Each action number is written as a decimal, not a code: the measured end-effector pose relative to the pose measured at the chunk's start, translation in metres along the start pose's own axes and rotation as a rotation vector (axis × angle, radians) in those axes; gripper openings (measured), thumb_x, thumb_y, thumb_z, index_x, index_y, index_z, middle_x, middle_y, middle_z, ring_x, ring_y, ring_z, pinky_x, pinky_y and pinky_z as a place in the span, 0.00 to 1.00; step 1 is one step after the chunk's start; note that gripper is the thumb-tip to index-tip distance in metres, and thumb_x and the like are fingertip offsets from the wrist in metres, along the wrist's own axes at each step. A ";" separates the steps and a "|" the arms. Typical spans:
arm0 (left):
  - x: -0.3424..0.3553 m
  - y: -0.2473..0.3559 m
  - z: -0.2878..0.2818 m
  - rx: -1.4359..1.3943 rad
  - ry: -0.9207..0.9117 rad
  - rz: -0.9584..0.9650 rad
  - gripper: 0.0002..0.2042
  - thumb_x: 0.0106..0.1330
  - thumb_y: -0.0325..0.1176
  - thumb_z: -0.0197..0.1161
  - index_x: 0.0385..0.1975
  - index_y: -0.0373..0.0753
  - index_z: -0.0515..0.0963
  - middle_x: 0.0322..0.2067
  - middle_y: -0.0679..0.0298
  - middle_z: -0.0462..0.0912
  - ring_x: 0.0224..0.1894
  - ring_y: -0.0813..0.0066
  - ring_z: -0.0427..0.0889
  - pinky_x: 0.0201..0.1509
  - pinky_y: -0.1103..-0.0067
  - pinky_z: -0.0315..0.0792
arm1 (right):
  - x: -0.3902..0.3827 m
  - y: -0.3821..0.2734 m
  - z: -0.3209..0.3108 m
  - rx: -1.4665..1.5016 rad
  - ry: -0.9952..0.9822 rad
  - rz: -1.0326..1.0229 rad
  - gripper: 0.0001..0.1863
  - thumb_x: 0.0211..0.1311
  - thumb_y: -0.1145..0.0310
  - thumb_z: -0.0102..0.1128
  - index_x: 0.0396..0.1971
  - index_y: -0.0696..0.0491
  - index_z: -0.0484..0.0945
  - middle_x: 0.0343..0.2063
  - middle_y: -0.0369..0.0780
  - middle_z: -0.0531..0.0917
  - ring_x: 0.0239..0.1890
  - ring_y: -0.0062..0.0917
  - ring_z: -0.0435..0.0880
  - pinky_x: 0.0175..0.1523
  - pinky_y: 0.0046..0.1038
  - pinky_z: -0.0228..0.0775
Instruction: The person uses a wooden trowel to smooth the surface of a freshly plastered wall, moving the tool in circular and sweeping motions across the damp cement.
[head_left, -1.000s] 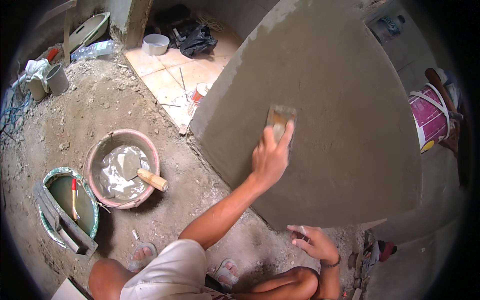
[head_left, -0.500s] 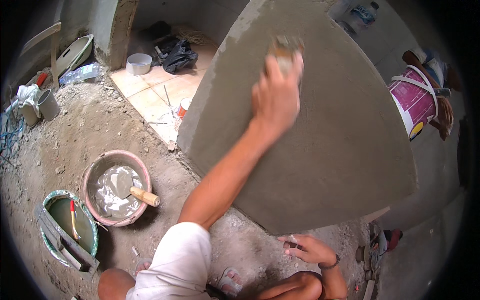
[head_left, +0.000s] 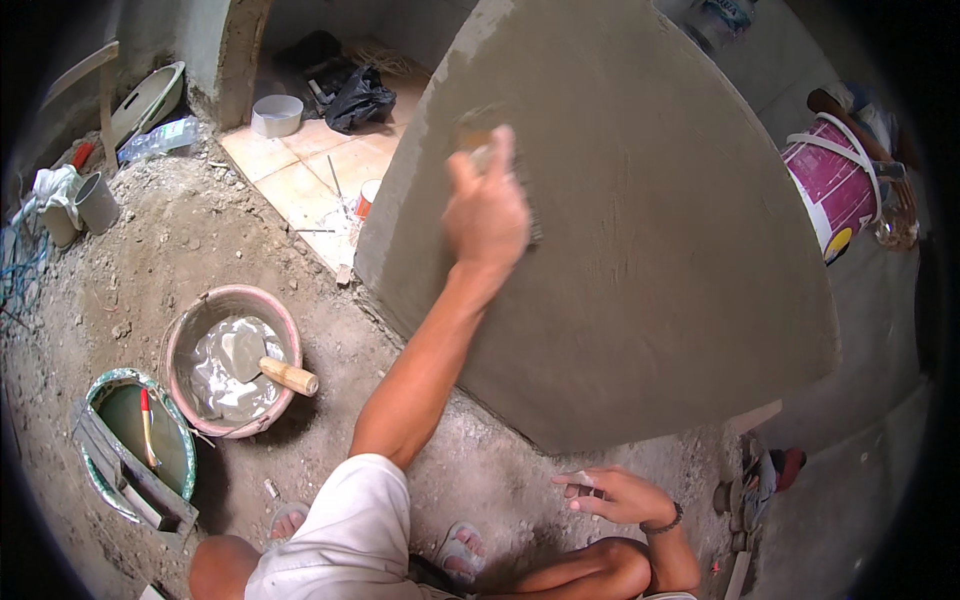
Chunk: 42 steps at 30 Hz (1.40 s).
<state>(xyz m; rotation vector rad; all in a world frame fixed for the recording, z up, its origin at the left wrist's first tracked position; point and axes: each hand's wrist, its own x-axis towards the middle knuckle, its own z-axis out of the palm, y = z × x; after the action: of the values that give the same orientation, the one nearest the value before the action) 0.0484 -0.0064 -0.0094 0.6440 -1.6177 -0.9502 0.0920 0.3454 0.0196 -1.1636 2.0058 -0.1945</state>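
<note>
My left hand (head_left: pixel 485 215), its arm in a white sleeve, is closed around a flat, mortar-smeared tool (head_left: pixel 479 140) with an orange-brown part. Motion blur and my fingers hide its exact kind. It lies against the upper left of a broad slab (head_left: pixel 660 270) coated in wet grey mortar, with faint streaks across its face. Below the slab's bottom corner, my right hand (head_left: pixel 625 496), with a dark bracelet on its wrist, hovers with loosely bent fingers apart. A dark patch shows between those fingers, but I cannot make out any object held there.
At left stand a pink-rimmed basin (head_left: pixel 291 335) of wet mortar with a wooden-handled trowel (head_left: pixel 288 376), and a green tub (head_left: pixel 98 385) of murky water. A tiled floor (head_left: pixel 285 180) holds a black bag (head_left: pixel 360 100). At right, another person's arm (head_left: pixel 850 125) is beside a purple bucket (head_left: pixel 830 180).
My left hand has swept the tool left and slightly downward across the slab. My right hand stays nearly where it was.
</note>
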 end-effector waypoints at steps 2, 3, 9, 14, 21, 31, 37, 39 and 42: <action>-0.011 0.038 0.006 0.061 -0.040 0.115 0.28 0.67 0.28 0.58 0.68 0.51 0.68 0.44 0.49 0.69 0.39 0.50 0.82 0.38 0.62 0.80 | -0.007 0.013 0.002 0.017 0.022 0.022 0.25 0.72 0.54 0.56 0.63 0.50 0.74 0.35 0.45 0.83 0.37 0.40 0.82 0.46 0.37 0.74; -0.024 0.054 0.015 0.075 -0.065 0.171 0.28 0.66 0.27 0.58 0.68 0.51 0.68 0.43 0.49 0.70 0.39 0.50 0.82 0.38 0.62 0.80 | -0.013 0.018 0.003 0.024 0.040 0.047 0.25 0.72 0.54 0.56 0.63 0.50 0.74 0.35 0.45 0.83 0.37 0.40 0.83 0.46 0.37 0.75; -0.202 -0.056 0.059 0.133 -0.123 0.394 0.28 0.63 0.27 0.58 0.66 0.57 0.72 0.49 0.47 0.72 0.42 0.51 0.79 0.36 0.66 0.79 | -0.008 0.009 0.001 -0.044 0.103 0.012 0.25 0.72 0.54 0.56 0.62 0.50 0.74 0.35 0.43 0.84 0.37 0.40 0.83 0.46 0.36 0.75; -0.156 -0.074 0.045 -0.003 -0.060 -0.041 0.28 0.66 0.26 0.57 0.68 0.52 0.69 0.50 0.46 0.70 0.44 0.45 0.81 0.44 0.57 0.78 | -0.026 0.011 0.008 0.016 0.035 -0.029 0.25 0.72 0.53 0.55 0.63 0.50 0.74 0.34 0.43 0.83 0.35 0.39 0.83 0.45 0.36 0.75; 0.032 0.025 0.010 0.011 0.100 0.110 0.27 0.67 0.29 0.55 0.68 0.50 0.69 0.51 0.47 0.70 0.42 0.46 0.83 0.45 0.59 0.78 | -0.056 0.035 0.012 0.069 0.161 0.072 0.24 0.70 0.59 0.60 0.62 0.50 0.75 0.34 0.42 0.85 0.37 0.33 0.84 0.46 0.32 0.76; -0.034 0.072 0.025 0.149 -0.039 0.455 0.30 0.62 0.26 0.59 0.67 0.53 0.69 0.46 0.46 0.72 0.40 0.50 0.80 0.37 0.63 0.79 | -0.045 0.052 0.011 0.070 0.112 0.049 0.23 0.70 0.58 0.59 0.62 0.50 0.75 0.32 0.43 0.84 0.33 0.38 0.83 0.42 0.34 0.75; -0.219 -0.051 0.070 0.149 -0.140 0.392 0.32 0.61 0.23 0.62 0.67 0.53 0.69 0.50 0.47 0.69 0.45 0.51 0.79 0.39 0.65 0.81 | -0.032 0.053 0.011 0.079 0.026 0.087 0.23 0.69 0.58 0.62 0.60 0.52 0.76 0.36 0.44 0.86 0.40 0.34 0.86 0.48 0.32 0.77; -0.251 -0.107 0.075 0.092 -0.139 0.075 0.29 0.66 0.26 0.57 0.69 0.49 0.68 0.48 0.48 0.70 0.43 0.52 0.78 0.40 0.66 0.78 | -0.031 0.054 0.011 0.095 0.026 0.080 0.23 0.69 0.58 0.62 0.60 0.52 0.77 0.36 0.44 0.86 0.40 0.34 0.87 0.48 0.32 0.77; -0.241 -0.173 0.068 0.094 0.027 -0.326 0.29 0.68 0.25 0.56 0.71 0.44 0.64 0.47 0.52 0.68 0.44 0.56 0.77 0.46 0.66 0.76 | -0.032 0.049 0.012 0.107 0.031 0.064 0.23 0.68 0.59 0.62 0.60 0.52 0.77 0.36 0.44 0.86 0.41 0.34 0.87 0.48 0.32 0.77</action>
<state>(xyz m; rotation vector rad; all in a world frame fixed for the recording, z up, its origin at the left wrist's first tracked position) 0.0324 0.1138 -0.2878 1.0031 -1.5682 -1.0986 0.0764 0.4013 0.0054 -1.0338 2.0307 -0.2855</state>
